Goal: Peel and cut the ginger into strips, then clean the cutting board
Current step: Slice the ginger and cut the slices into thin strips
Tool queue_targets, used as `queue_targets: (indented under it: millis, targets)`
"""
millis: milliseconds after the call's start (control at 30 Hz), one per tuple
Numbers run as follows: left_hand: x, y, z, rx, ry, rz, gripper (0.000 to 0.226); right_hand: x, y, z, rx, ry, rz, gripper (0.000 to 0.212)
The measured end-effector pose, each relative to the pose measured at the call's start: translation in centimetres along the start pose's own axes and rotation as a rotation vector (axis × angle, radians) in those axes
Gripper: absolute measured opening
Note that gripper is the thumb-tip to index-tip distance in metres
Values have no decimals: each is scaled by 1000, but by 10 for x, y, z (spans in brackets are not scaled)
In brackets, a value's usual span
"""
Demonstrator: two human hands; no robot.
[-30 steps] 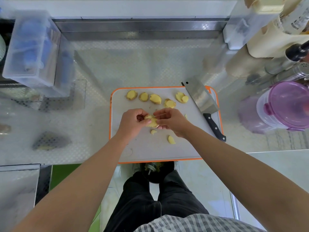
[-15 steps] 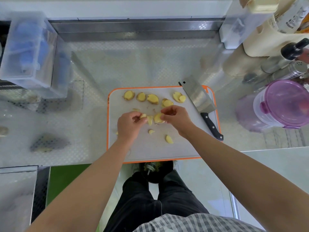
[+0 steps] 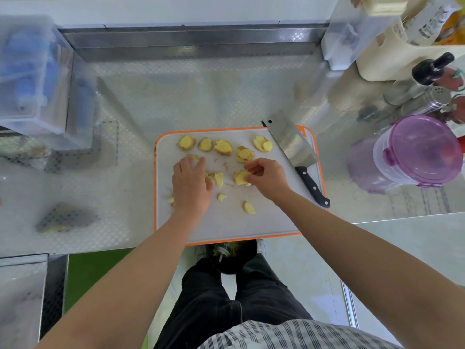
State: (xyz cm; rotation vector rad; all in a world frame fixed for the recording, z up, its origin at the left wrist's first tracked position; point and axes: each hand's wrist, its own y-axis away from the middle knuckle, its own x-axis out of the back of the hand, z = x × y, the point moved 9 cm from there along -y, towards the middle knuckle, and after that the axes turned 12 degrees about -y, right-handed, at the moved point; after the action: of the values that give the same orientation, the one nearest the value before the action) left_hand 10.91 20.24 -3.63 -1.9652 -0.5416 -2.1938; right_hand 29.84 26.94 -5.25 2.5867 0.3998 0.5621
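Ginger slices [image 3: 222,147] scattered on orange-rimmed cutting board [image 3: 226,222] atop counter [image 3: 176,96]; one slice [image 3: 240,178] pinched by right hand [image 3: 269,177]; left hand [image 3: 191,187] flat, fingers relaxed, resting on pieces; cleaver [image 3: 292,144] along board's right edge.

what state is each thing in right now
cutting board, scattered with ginger bits
ginger slices, cut, in a row at the far side
ginger piece, pinched by right hand
left hand, palm down over ginger bits
cleaver, lying unheld across the board's right edge
purple container, lid on
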Motion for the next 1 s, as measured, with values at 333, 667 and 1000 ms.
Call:
queue_targets:
  millis: [333, 667, 1000]
  targets:
    - [-11, -3, -6, -143, 12, -35, 65, -2, -1, -3, -2, -171, 6, 18]
    - [-1, 32, 6, -131, 44, 69, 48, -5, -2, -3, -2, -202, 31, 17]
    - [3, 46, 11, -102, 184, 71, 42, -9, 1, -5, 3, -221, 27, 18]
